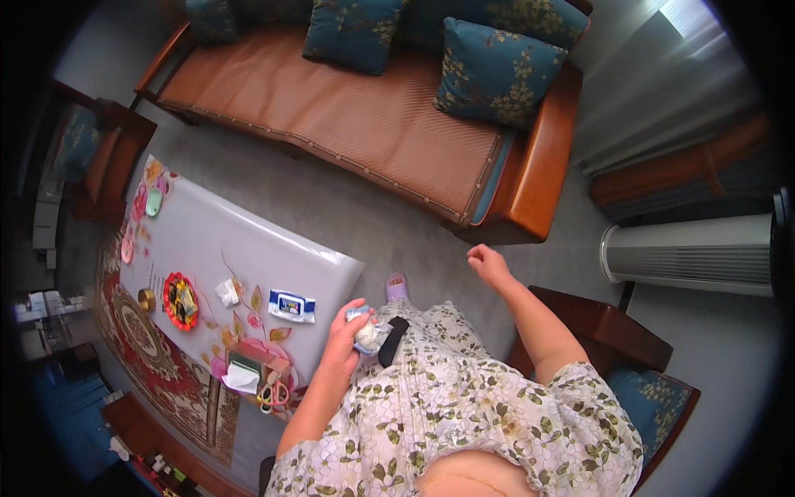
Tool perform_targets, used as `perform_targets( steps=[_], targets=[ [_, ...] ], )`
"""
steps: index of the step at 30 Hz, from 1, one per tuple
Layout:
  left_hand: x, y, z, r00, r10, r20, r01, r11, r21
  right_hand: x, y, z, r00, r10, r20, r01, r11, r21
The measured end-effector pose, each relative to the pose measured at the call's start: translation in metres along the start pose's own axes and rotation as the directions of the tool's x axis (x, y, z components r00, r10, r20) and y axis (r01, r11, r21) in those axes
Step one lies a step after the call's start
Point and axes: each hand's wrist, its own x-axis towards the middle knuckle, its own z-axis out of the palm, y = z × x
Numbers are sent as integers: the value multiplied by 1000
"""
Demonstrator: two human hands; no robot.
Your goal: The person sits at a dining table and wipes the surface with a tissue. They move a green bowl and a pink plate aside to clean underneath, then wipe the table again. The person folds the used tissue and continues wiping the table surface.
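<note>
My left grip [338, 338]: clamped on crumpled white-and-blue bundle [367, 335] | Bundle: just right of table [224, 232] edge, long axis unclear | Right grip [489, 264]: well apart, ahead-right, fingers curled; whether empty, I cannot tell

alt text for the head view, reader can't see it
A person in floral clothing grips a crumpled, whitish bundle in the left hand, beside a low table with a blue-and-white packet and a red dish. The right hand, loosely curled, is raised near a brown sofa with teal cushions.
</note>
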Motion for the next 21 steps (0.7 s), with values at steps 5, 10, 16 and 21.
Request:
perform_targets(
  steps=[5,10,16,21],
  targets=[
    [22,11,-9,988,-46,-146,43,999,-25,122,34,18,970,233,-76,-220,964,147],
    [49,-11,-23,952,-97,-289,65,991,-117,220,84,40,925,341,-168,-351,936,-31],
    [82,-32,-13,897,-223,-382,140,962,-234,269,116,44,895,373,-247,-401,913,-72],
    [99,-30,9,874,-256,-414,122,939,-323,277,141,35,901,314,-300,-282,948,145]
  ],
)
